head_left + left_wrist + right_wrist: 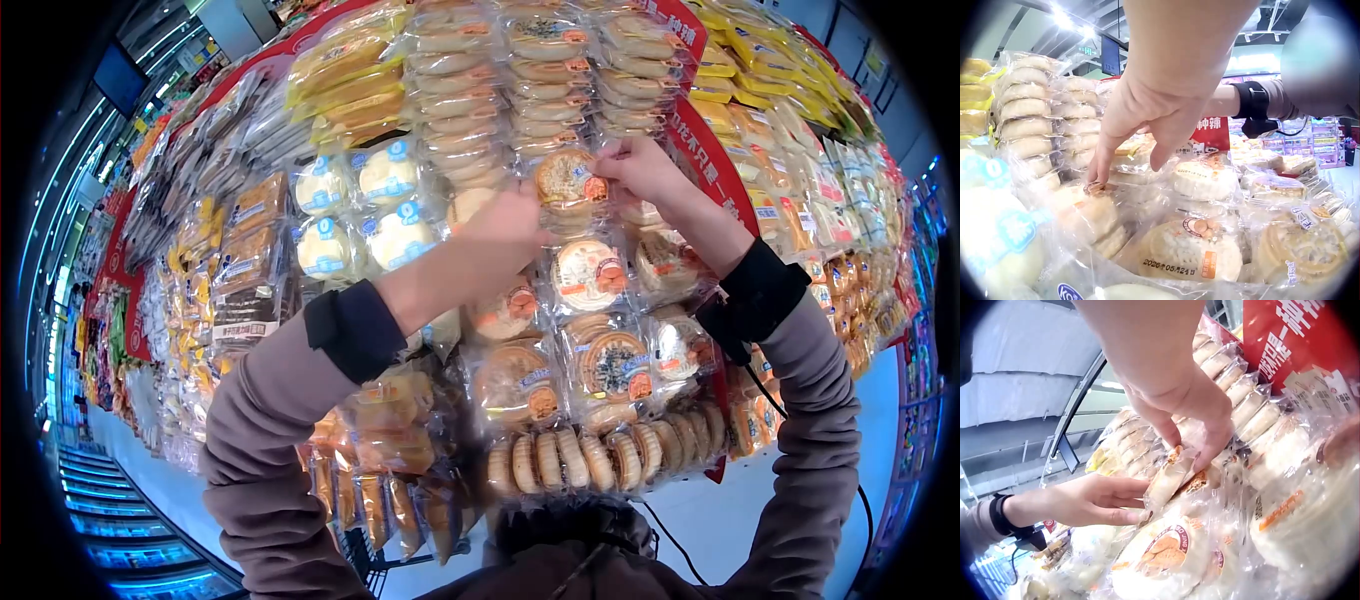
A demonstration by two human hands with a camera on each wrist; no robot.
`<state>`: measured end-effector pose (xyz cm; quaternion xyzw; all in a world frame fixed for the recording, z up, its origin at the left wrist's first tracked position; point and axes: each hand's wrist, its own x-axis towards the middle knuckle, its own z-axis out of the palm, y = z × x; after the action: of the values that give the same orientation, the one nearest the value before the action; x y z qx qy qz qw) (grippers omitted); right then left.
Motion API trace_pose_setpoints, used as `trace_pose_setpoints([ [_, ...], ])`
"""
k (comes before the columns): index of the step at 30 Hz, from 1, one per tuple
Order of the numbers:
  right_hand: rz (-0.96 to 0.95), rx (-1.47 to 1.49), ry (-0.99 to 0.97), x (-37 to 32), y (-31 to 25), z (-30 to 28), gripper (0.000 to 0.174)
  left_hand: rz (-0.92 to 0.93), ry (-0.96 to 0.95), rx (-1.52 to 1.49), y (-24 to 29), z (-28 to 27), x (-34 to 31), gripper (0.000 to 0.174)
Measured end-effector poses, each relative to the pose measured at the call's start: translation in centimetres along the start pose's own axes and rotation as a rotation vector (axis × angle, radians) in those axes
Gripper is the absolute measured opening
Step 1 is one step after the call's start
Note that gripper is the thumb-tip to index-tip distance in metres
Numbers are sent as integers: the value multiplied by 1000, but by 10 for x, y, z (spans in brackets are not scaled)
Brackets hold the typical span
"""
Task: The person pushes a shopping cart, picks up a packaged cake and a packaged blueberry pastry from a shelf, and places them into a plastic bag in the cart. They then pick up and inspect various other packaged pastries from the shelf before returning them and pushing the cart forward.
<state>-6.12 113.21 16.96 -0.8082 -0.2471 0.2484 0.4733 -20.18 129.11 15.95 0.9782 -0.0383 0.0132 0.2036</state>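
A round, browned pastry in a clear wrapper (566, 178) is tilted up off the stacked packs in the head view. My right hand (640, 170) pinches its upper right edge between thumb and fingers. In the right wrist view the same pack (1169, 481) is seen nearly edge-on under that hand. My left hand (495, 230), blurred, is at the pack's left side. Its fingers look extended, with the thumb (1124, 517) right at the pack's lower end. The left wrist view shows the left hand (1154, 106) with finger and thumb spread apart above the wrapped pastries.
Wrapped round pastries (588, 275) lie in rows below the hands, with upright stacks (455, 90) behind. White buns with blue labels (388, 172) are at left. A red sign strip (715, 165) runs along the right. A row of upright pastries (600, 455) edges the near side.
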Motion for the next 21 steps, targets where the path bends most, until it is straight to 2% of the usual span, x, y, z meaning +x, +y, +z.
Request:
trace_pose_setpoints([
  [3, -95, -2, 52, 7, 13, -1, 18, -37, 37, -25, -2, 4, 1, 42],
  [6, -31, 105, 91, 9, 22, 5, 23, -49, 68, -12, 1, 4, 3, 46],
  [8, -61, 69, 74, 12, 23, 2, 25, -54, 70, 2, 3, 5, 5, 51],
  [11, -56, 46, 64, 12, 19, 0, 25, 57, 161, 28, -4, 9, 7, 58],
  [18, -35, -10, 69, 31, 29, -4, 28, -29, 120, 60, 1, 7, 11, 59],
  [21, -115, 69, 134, 11, 20, 1, 27, -47, 109, 84, 5, 7, 9, 59],
])
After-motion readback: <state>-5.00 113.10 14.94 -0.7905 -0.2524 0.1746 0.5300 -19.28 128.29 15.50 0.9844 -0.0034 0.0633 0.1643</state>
